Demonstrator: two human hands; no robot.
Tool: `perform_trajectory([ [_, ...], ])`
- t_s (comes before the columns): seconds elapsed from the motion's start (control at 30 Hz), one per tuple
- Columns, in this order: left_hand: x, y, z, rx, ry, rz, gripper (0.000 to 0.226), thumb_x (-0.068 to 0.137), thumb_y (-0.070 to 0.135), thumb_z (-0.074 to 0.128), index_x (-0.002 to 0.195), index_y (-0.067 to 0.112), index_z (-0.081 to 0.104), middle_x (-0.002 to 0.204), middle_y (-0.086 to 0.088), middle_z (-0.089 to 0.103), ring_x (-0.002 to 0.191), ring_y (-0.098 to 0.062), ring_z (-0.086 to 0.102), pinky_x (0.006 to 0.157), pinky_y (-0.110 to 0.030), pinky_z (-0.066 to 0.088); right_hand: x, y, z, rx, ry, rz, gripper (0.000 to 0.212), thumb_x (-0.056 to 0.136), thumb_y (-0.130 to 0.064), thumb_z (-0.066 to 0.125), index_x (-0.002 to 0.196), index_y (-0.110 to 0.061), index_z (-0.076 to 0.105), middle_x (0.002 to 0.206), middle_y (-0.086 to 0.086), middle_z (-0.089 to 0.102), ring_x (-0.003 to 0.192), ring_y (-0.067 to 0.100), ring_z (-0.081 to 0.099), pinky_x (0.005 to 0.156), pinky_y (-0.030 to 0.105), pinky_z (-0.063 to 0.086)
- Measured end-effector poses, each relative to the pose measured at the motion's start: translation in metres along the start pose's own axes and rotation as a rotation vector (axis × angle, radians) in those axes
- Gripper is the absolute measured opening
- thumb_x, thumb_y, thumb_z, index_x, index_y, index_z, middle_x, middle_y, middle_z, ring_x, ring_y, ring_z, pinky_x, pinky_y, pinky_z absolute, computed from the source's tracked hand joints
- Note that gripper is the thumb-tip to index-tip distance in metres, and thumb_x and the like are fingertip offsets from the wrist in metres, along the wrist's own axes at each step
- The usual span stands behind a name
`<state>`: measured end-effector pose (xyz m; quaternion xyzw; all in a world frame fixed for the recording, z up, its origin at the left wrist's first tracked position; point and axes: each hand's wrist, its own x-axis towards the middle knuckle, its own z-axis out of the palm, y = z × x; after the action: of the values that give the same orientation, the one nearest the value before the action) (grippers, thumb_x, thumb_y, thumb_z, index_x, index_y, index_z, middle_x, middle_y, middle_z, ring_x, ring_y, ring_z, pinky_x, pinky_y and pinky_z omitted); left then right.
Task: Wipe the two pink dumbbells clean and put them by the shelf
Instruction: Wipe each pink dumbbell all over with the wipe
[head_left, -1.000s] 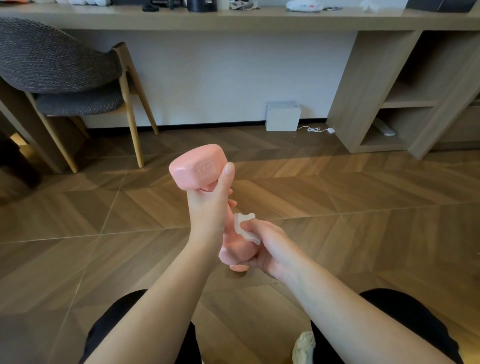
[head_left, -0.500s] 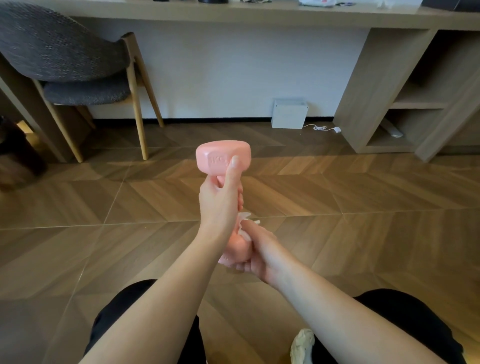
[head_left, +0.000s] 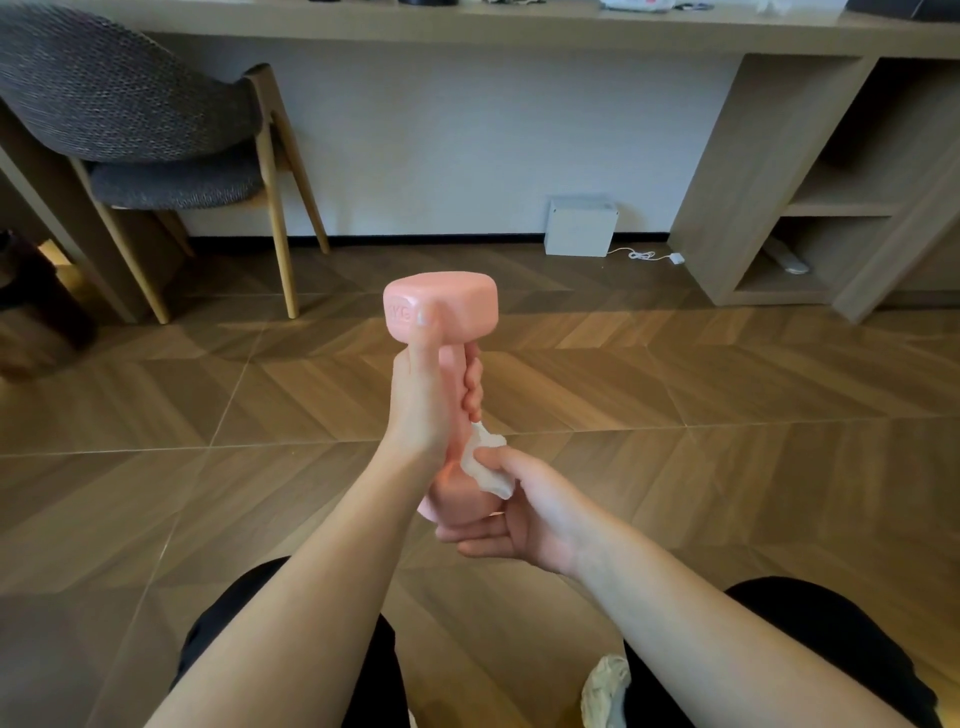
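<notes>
One pink dumbbell (head_left: 447, 306) stands upright in the air at the middle of the head view. My left hand (head_left: 426, 400) grips its handle, thumb stretched up onto the top head. My right hand (head_left: 511, 512) cups the lower head and pinches a crumpled white wipe (head_left: 485, 465) against it. A second dumbbell is not in view. The wooden shelf unit (head_left: 826, 208) stands at the far right under the long desk.
A grey woven chair (head_left: 156, 130) with wooden legs stands at the left. A small white box (head_left: 581, 227) with a white cable sits against the wall. A pale cloth (head_left: 605, 688) lies by my right knee. Wooden floor (head_left: 675, 389) stretches ahead.
The dumbbell has turned from tilted left to upright and shifted right. My right hand has kept rubbing the wipe on the lower head. The view dipped slightly.
</notes>
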<state>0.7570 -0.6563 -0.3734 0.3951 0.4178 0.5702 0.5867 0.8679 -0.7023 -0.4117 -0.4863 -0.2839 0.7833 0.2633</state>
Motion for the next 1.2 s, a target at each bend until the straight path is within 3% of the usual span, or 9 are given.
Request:
perform_trajectory([
  [0.27, -0.006, -0.002, 0.004, 0.109, -0.099, -0.03, 0.069, 0.061, 0.079, 0.041, 0.07, 0.011, 0.051, 0.054, -0.002, 0.039, 0.047, -0.017, 0.029, 0.05, -0.03, 0.025, 0.014, 0.002, 0.003, -0.116, 0.11, 0.08, 0.033, 0.095, -0.044, 0.044, 0.11, -0.021, 0.063, 0.093, 0.008, 0.074, 0.074, 0.024, 0.072, 0.057, 0.028, 0.057],
  [0.4, -0.003, -0.001, 0.005, 0.105, -0.089, -0.015, 0.07, 0.063, 0.081, 0.04, 0.07, 0.012, 0.051, 0.056, -0.003, 0.039, 0.048, -0.017, 0.029, 0.052, -0.031, 0.025, 0.01, -0.003, -0.009, -0.009, 0.03, 0.04, 0.045, 0.096, -0.032, 0.045, 0.135, -0.01, 0.05, 0.113, 0.016, 0.068, 0.09, 0.034, 0.069, 0.067, 0.035, 0.059],
  [0.5, -0.001, 0.002, 0.002, 0.033, -0.089, -0.024, 0.072, 0.061, 0.082, 0.039, 0.071, 0.011, 0.048, 0.055, -0.002, 0.035, 0.048, -0.016, 0.027, 0.05, -0.031, 0.024, 0.008, -0.004, -0.013, 0.032, -0.037, -0.017, 0.059, 0.089, -0.026, 0.053, 0.142, -0.006, 0.04, 0.122, 0.018, 0.061, 0.102, 0.038, 0.063, 0.072, 0.04, 0.059],
  [0.67, -0.01, 0.002, 0.0, 0.07, -0.184, -0.036, 0.069, 0.062, 0.08, 0.037, 0.068, 0.011, 0.045, 0.056, -0.002, 0.035, 0.049, -0.017, 0.026, 0.052, -0.033, 0.022, 0.011, -0.002, -0.002, -0.069, 0.03, 0.066, 0.048, 0.099, -0.043, 0.046, 0.136, -0.013, 0.055, 0.109, 0.011, 0.07, 0.086, 0.027, 0.069, 0.058, 0.032, 0.058],
  [0.8, -0.01, 0.003, 0.0, 0.041, -0.249, 0.009, 0.068, 0.066, 0.079, 0.034, 0.069, 0.011, 0.045, 0.055, -0.003, 0.037, 0.047, -0.016, 0.029, 0.054, -0.035, 0.019, 0.008, -0.007, -0.002, -0.023, -0.055, 0.048, 0.048, 0.101, -0.042, 0.043, 0.134, -0.009, 0.055, 0.111, 0.019, 0.071, 0.084, 0.036, 0.071, 0.059, 0.034, 0.059],
  [0.87, -0.005, 0.006, -0.001, 0.055, -0.224, 0.025, 0.07, 0.075, 0.078, 0.03, 0.068, 0.01, 0.047, 0.057, -0.007, 0.042, 0.048, -0.019, 0.037, 0.051, -0.029, 0.032, 0.006, -0.007, -0.004, 0.041, -0.04, 0.001, 0.042, 0.102, -0.032, 0.041, 0.134, -0.008, 0.053, 0.11, 0.021, 0.071, 0.079, 0.038, 0.071, 0.062, 0.036, 0.061],
  [0.97, 0.003, 0.006, 0.001, 0.162, -0.093, -0.004, 0.077, 0.082, 0.077, 0.024, 0.073, 0.007, 0.054, 0.066, -0.011, 0.052, 0.059, -0.023, 0.049, 0.063, -0.038, 0.045, 0.006, -0.005, -0.006, 0.101, -0.005, -0.055, 0.035, 0.101, -0.026, 0.038, 0.128, -0.009, 0.055, 0.11, 0.023, 0.071, 0.08, 0.041, 0.071, 0.062, 0.037, 0.061],
  [1.1, 0.005, 0.0, 0.005, 0.238, 0.051, -0.044, 0.083, 0.077, 0.079, 0.025, 0.096, 0.004, 0.058, 0.083, -0.011, 0.055, 0.071, -0.023, 0.053, 0.071, -0.042, 0.049, 0.01, -0.001, -0.006, 0.161, 0.122, -0.073, 0.028, 0.098, -0.021, 0.045, 0.124, -0.011, 0.051, 0.114, 0.028, 0.068, 0.081, 0.043, 0.071, 0.066, 0.039, 0.06],
  [1.2, 0.001, -0.001, 0.006, 0.219, 0.072, -0.073, 0.079, 0.078, 0.077, 0.024, 0.08, 0.005, 0.056, 0.072, -0.01, 0.052, 0.063, -0.022, 0.048, 0.066, -0.039, 0.044, 0.017, 0.005, -0.002, 0.136, 0.199, -0.059, 0.032, 0.097, -0.024, 0.048, 0.126, -0.011, 0.05, 0.116, 0.023, 0.067, 0.074, 0.037, 0.073, 0.056, 0.036, 0.06],
])
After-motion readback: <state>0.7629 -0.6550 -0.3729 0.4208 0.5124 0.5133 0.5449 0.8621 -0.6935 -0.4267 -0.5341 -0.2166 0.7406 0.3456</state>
